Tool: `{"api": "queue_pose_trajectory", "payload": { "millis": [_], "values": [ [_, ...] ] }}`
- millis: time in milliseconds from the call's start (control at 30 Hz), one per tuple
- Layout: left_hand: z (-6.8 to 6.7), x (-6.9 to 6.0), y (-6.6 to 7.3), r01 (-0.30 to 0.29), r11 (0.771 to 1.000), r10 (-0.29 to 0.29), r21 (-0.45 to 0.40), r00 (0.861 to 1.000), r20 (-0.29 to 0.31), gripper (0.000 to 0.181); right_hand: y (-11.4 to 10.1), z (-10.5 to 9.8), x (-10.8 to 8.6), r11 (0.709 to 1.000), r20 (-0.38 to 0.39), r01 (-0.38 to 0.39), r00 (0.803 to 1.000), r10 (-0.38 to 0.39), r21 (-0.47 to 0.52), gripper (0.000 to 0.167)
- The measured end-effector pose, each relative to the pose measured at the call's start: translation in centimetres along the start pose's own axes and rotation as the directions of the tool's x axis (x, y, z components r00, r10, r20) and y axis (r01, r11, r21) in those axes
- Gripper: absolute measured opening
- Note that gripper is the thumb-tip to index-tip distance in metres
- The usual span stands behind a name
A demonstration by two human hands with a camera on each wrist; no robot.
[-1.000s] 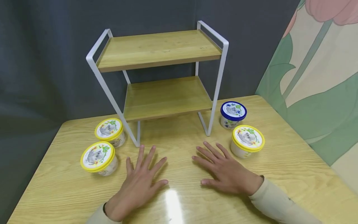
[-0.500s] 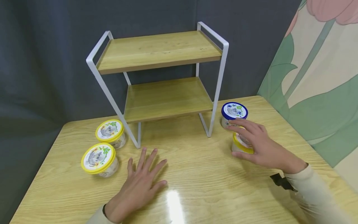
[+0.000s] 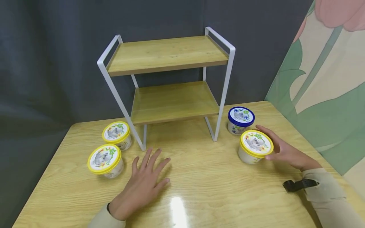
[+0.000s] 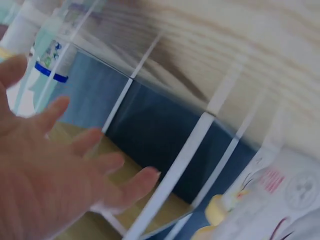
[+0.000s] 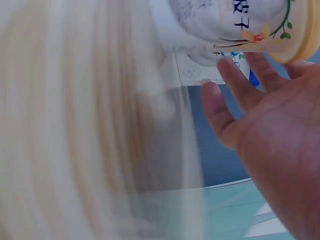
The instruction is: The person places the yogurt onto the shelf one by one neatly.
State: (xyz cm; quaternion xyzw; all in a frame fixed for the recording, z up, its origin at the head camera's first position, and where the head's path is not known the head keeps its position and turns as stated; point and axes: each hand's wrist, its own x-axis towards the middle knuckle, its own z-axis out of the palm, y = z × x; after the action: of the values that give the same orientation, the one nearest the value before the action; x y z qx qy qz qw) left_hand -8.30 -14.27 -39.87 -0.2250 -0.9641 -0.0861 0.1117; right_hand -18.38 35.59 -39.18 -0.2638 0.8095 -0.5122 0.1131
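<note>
At the right of the head view, my right hand (image 3: 288,155) is at the right side of a white tub with a yellow lid (image 3: 256,144). Its thumb is by the lid's near right edge and its fingers reach round the far side. In the right wrist view the fingers (image 5: 234,80) are spread below the tub (image 5: 235,25); contact is hard to tell. Just behind stands a blue-lidded tub (image 3: 241,117). My left hand (image 3: 142,186) is over the table with fingers spread, holding nothing. Two more yellow-lidded tubs, a front one (image 3: 105,160) and a back one (image 3: 116,133), stand left of it.
A two-tier wooden shelf (image 3: 174,103) with white metal side frames (image 3: 223,91) stands at the back of the wooden table (image 3: 208,186). Behind it hangs a dark curtain (image 3: 162,19). On the right is a wall with painted flowers (image 3: 322,79).
My right hand has lifted from the table's middle, passed over the front right tub and come to its right side. My left hand has stayed nearly in place.
</note>
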Motion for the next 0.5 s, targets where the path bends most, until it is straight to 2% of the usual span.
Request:
{"api": "queue_pose_trajectory", "payload": {
  "millis": [133, 233, 400, 500],
  "values": [
    [-0.3, 0.8, -0.6, 0.027, 0.998, -0.031, -0.051, 0.997, -0.067, 0.057, 0.7, 0.0, -0.3, 0.979, 0.034, 0.030, 0.999, -0.038, 0.203, 0.094],
    [-0.5, 1.0, -0.9, 0.051, 0.995, -0.057, -0.083, 0.995, -0.077, 0.055, 1.0, 0.3, -0.3, 0.951, 0.047, 0.036, 0.997, -0.053, 0.307, 0.091],
    [-0.5, 0.8, -1.1, 0.060, 0.995, -0.067, -0.085, 0.995, -0.079, 0.055, 1.8, 0.8, -0.2, 0.925, 0.055, 0.037, 0.997, -0.063, 0.378, 0.088],
    [-0.6, 0.8, -1.2, 0.060, 0.995, -0.066, -0.075, 0.995, -0.077, 0.056, 2.5, 0.9, -0.2, 0.898, 0.075, 0.041, 0.994, -0.082, 0.438, 0.088]
  ]
}}
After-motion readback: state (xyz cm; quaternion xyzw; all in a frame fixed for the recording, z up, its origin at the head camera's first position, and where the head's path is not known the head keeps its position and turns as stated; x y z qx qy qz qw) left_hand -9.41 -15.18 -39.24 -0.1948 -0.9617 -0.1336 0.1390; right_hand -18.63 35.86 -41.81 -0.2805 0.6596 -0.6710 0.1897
